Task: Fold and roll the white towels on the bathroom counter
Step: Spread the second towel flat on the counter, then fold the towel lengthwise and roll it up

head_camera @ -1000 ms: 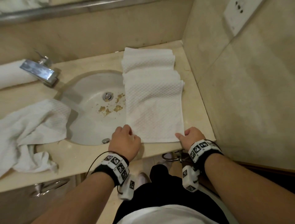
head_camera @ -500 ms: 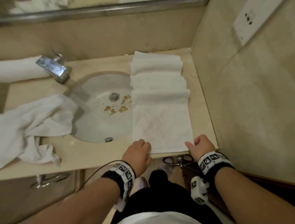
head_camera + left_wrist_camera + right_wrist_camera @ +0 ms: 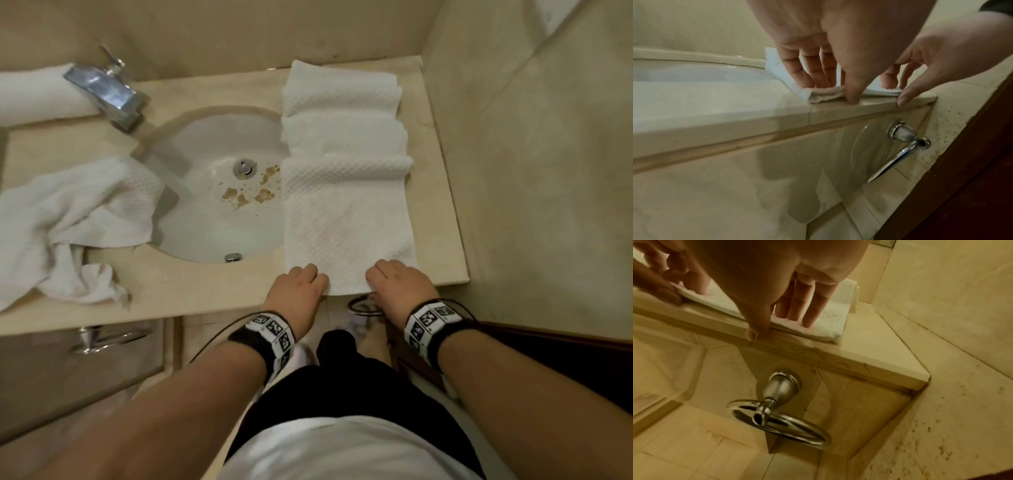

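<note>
A long folded white towel (image 3: 346,219) lies on the beige counter (image 3: 205,294) right of the sink, its far part bunched into ridges. My left hand (image 3: 301,284) and right hand (image 3: 397,281) sit side by side on its near edge. In the left wrist view the left hand (image 3: 834,91) presses fairly straight fingers (image 3: 813,79) onto the towel (image 3: 777,69), thumb down at the hem. The right wrist view shows the right hand (image 3: 777,326) with straight fingers (image 3: 797,313) flat on the towel (image 3: 830,321), thumb on the counter lip. A crumpled white towel (image 3: 68,219) lies left of the sink.
The sink (image 3: 212,212) has brown specks near its drain. A chrome faucet (image 3: 106,92) and a rolled towel (image 3: 34,96) stand at the back left. A tiled wall (image 3: 531,171) closes the right side. A chrome towel ring (image 3: 781,423) hangs below the counter edge.
Both hands have left the towel's near corners and come inward along the near edge, closer together. The towel's near end now reaches the counter's front edge.
</note>
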`<move>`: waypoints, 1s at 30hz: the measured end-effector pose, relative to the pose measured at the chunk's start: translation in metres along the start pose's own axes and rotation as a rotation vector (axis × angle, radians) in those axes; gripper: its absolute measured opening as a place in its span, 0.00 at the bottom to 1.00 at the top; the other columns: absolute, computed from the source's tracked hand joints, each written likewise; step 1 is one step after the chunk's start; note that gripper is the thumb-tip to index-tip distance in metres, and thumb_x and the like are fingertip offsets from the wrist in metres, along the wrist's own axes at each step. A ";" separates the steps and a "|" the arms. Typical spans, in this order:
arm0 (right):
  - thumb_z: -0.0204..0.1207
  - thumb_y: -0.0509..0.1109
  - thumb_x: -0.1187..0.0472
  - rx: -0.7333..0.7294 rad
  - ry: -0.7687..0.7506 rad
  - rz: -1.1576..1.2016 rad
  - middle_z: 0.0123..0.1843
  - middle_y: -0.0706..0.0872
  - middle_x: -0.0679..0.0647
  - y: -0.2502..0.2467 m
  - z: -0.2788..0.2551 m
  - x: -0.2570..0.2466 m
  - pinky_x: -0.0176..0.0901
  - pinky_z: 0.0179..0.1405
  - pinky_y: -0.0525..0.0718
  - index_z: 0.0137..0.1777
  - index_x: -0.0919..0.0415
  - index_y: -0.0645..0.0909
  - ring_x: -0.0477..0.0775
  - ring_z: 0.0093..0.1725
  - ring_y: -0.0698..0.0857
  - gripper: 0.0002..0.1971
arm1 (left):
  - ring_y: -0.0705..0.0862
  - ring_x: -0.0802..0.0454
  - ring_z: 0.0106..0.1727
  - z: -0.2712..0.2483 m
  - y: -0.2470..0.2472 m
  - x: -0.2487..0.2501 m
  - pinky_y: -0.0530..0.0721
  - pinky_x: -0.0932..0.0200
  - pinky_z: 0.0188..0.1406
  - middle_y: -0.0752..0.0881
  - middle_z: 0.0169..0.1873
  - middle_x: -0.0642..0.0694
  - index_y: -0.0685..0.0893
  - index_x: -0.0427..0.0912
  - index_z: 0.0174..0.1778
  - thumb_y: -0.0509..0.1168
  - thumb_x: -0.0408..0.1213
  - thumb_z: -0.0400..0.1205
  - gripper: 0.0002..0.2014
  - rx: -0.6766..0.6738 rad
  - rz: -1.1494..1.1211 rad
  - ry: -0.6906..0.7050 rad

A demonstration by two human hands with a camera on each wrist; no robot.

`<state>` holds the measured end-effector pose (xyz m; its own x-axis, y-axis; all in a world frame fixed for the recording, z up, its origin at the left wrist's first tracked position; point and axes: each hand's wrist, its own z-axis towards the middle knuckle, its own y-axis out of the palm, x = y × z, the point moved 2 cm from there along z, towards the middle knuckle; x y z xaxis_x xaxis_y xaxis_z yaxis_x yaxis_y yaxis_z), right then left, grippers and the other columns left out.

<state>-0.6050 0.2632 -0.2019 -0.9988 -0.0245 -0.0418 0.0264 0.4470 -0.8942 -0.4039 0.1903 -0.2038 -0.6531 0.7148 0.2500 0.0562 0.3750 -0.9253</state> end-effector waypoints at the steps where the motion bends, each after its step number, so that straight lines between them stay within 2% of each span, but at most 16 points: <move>1: 0.51 0.89 0.60 0.001 -0.010 0.006 0.45 0.80 0.53 0.001 -0.001 0.001 0.45 0.27 0.71 0.47 0.55 0.78 0.59 0.43 0.82 0.27 | 0.81 0.38 0.39 -0.002 -0.001 0.000 0.70 0.51 0.29 0.80 0.44 0.43 0.83 0.45 0.50 0.79 0.29 0.66 0.19 -0.001 0.015 -0.006; 3: 0.66 0.83 0.58 0.016 -0.005 0.032 0.51 0.81 0.54 -0.002 -0.004 0.003 0.47 0.32 0.78 0.52 0.55 0.79 0.59 0.51 0.82 0.19 | 0.82 0.36 0.44 -0.006 -0.003 0.001 0.71 0.50 0.32 0.82 0.48 0.42 0.84 0.45 0.54 0.74 0.27 0.69 0.19 -0.015 0.022 -0.017; 5: 0.81 0.70 0.55 0.037 0.017 0.066 0.57 0.80 0.54 -0.009 -0.003 0.005 0.50 0.43 0.82 0.57 0.55 0.78 0.59 0.58 0.80 0.08 | 0.82 0.35 0.50 -0.007 -0.009 -0.002 0.74 0.48 0.37 0.82 0.53 0.40 0.85 0.44 0.59 0.69 0.26 0.75 0.17 -0.015 -0.018 -0.046; 7: 0.86 0.62 0.51 0.050 0.043 0.168 0.57 0.81 0.55 -0.019 -0.001 0.007 0.52 0.47 0.83 0.59 0.56 0.78 0.60 0.59 0.80 0.10 | 0.81 0.35 0.53 -0.004 -0.014 -0.004 0.77 0.46 0.41 0.82 0.55 0.40 0.84 0.44 0.59 0.66 0.27 0.79 0.14 -0.027 -0.092 -0.093; 10: 0.82 0.67 0.43 0.034 0.210 0.344 0.49 0.84 0.53 -0.027 -0.001 0.017 0.51 0.45 0.82 0.52 0.52 0.77 0.60 0.49 0.83 0.13 | 0.82 0.36 0.52 -0.001 -0.018 -0.010 0.81 0.44 0.46 0.85 0.52 0.41 0.83 0.44 0.55 0.62 0.37 0.86 0.06 0.003 -0.192 -0.199; 13: 0.77 0.71 0.37 -0.024 0.366 0.476 0.44 0.84 0.48 -0.025 -0.004 0.027 0.50 0.48 0.81 0.48 0.48 0.77 0.57 0.45 0.82 0.16 | 0.85 0.38 0.51 0.002 -0.019 -0.017 0.81 0.44 0.53 0.88 0.49 0.46 0.84 0.48 0.53 0.64 0.45 0.86 0.06 0.016 -0.215 -0.252; 16: 0.75 0.72 0.36 -0.060 0.398 0.480 0.43 0.84 0.46 -0.028 0.002 0.029 0.52 0.55 0.77 0.46 0.48 0.78 0.57 0.46 0.82 0.17 | 0.86 0.42 0.51 0.013 -0.024 -0.022 0.78 0.44 0.59 0.89 0.48 0.50 0.83 0.53 0.50 0.67 0.49 0.85 0.05 -0.066 -0.216 -0.333; 18: 0.73 0.73 0.33 -0.099 0.420 0.428 0.45 0.83 0.47 -0.032 0.008 0.031 0.54 0.58 0.75 0.45 0.48 0.78 0.57 0.49 0.80 0.19 | 0.84 0.42 0.52 0.020 -0.030 -0.025 0.78 0.45 0.58 0.86 0.48 0.50 0.83 0.54 0.47 0.71 0.52 0.82 0.08 -0.097 -0.179 -0.370; 20: 0.69 0.74 0.31 -0.080 0.416 0.334 0.48 0.80 0.48 -0.038 0.013 0.034 0.56 0.58 0.76 0.45 0.46 0.78 0.58 0.53 0.78 0.20 | 0.81 0.42 0.52 0.026 -0.037 -0.024 0.76 0.44 0.55 0.83 0.48 0.48 0.81 0.52 0.46 0.73 0.52 0.80 0.11 -0.097 -0.110 -0.374; 22: 0.72 0.74 0.35 -0.055 0.331 0.253 0.49 0.79 0.49 -0.043 0.017 0.031 0.55 0.53 0.76 0.47 0.46 0.78 0.58 0.53 0.78 0.17 | 0.81 0.40 0.51 0.028 -0.043 -0.013 0.75 0.46 0.52 0.83 0.49 0.46 0.79 0.49 0.47 0.73 0.43 0.80 0.09 -0.101 0.000 -0.273; 23: 0.76 0.74 0.40 -0.042 0.257 0.212 0.50 0.81 0.50 -0.043 0.018 0.025 0.52 0.50 0.75 0.48 0.47 0.78 0.57 0.52 0.79 0.14 | 0.82 0.39 0.50 0.028 -0.045 -0.005 0.75 0.47 0.51 0.83 0.50 0.44 0.80 0.48 0.49 0.71 0.37 0.79 0.07 -0.115 0.064 -0.200; 25: 0.81 0.71 0.52 -0.001 0.112 0.127 0.53 0.81 0.53 -0.038 0.017 0.012 0.49 0.42 0.74 0.50 0.51 0.82 0.59 0.51 0.81 0.05 | 0.83 0.38 0.53 0.026 -0.045 0.012 0.76 0.48 0.48 0.84 0.54 0.43 0.84 0.45 0.53 0.66 0.28 0.77 0.11 -0.139 0.172 -0.077; 27: 0.81 0.68 0.59 0.034 0.036 0.071 0.53 0.80 0.54 -0.030 0.012 0.006 0.48 0.37 0.73 0.51 0.54 0.85 0.61 0.53 0.82 0.04 | 0.83 0.37 0.55 0.021 -0.040 0.024 0.73 0.49 0.42 0.83 0.56 0.41 0.85 0.41 0.56 0.64 0.26 0.78 0.13 -0.166 0.227 -0.051; 30: 0.78 0.68 0.62 0.058 -0.023 0.024 0.53 0.78 0.55 -0.017 0.002 0.010 0.47 0.33 0.69 0.52 0.54 0.84 0.62 0.53 0.81 0.06 | 0.84 0.35 0.53 0.009 -0.028 0.030 0.69 0.49 0.36 0.83 0.55 0.39 0.86 0.36 0.55 0.64 0.26 0.77 0.12 -0.133 0.189 -0.052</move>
<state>-0.6158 0.2532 -0.1885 -0.9967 -0.0349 -0.0730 0.0534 0.3948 -0.9172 -0.4314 0.1958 -0.1730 -0.6592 0.7497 0.0578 0.2781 0.3145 -0.9076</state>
